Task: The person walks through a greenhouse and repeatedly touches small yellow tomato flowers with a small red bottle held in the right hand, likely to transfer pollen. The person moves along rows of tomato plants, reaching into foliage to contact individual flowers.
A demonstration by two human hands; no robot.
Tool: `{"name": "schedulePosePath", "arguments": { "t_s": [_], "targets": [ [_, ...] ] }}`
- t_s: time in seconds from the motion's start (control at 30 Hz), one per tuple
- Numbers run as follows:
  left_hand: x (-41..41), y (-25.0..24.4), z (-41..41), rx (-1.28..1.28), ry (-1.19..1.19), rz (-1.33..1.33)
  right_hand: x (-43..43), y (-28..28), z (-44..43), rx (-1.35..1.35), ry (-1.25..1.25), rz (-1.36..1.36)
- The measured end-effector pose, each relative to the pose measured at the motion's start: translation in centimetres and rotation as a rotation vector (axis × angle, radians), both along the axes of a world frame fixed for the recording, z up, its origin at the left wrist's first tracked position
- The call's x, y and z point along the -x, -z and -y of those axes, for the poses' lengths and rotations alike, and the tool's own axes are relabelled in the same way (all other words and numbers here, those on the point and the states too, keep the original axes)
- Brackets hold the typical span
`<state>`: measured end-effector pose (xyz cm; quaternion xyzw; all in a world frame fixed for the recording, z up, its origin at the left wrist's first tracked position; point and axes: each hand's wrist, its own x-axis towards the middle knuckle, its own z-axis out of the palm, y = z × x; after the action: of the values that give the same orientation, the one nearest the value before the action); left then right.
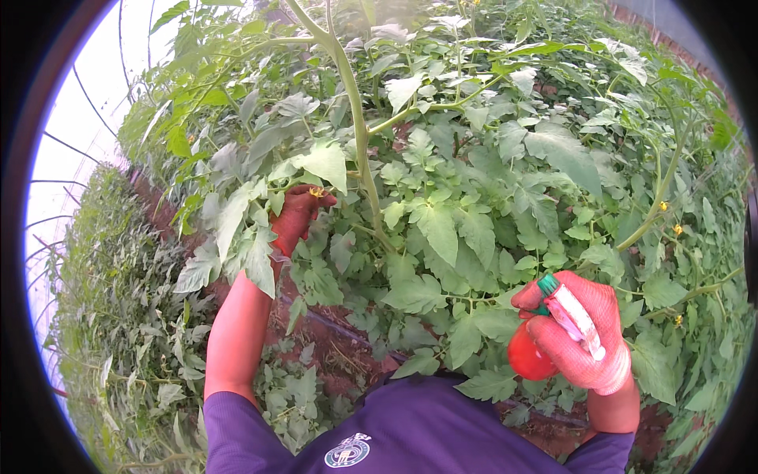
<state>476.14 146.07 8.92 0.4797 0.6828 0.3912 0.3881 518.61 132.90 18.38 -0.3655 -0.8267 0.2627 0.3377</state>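
My left hand (296,216), in a reddish stained glove, is among the tomato leaves left of a thick tomato stem (358,124). Its fingertips are at a small yellow tomato flower (317,192); leaves partly hide the wrist, and whether the fingers pinch the flower stalk cannot be made out. On the right, my right hand (583,332), in a knit glove stained red with a white cuff, grips a small spray bottle with a red body (529,355). The bottle's white trigger head (571,314) has a green nozzle, which points up and to the left.
Dense tomato foliage (474,231) fills the front and right. More yellow flowers (677,229) and a slanting stem (663,195) are at the right. A dark hose (331,324) lies on reddish soil below. Another plant row (124,284) and the greenhouse's curved frame (92,106) are at the left.
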Motion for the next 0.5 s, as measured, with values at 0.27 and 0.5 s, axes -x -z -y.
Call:
{"name": "schedulePosePath", "arguments": {
  "t_s": [0.27, 0.5],
  "targets": [
    [-0.7, -2.2, 1.2, 0.022, 0.149, 0.042, 1.5, 0.7, 0.2, -0.044, -0.019, -0.06],
    [-0.4, -3.5, 3.9, 0.399, 0.575, -0.274, 1.4, 1.2, 0.4, -0.306, -0.07, 0.024]
  ]
}}
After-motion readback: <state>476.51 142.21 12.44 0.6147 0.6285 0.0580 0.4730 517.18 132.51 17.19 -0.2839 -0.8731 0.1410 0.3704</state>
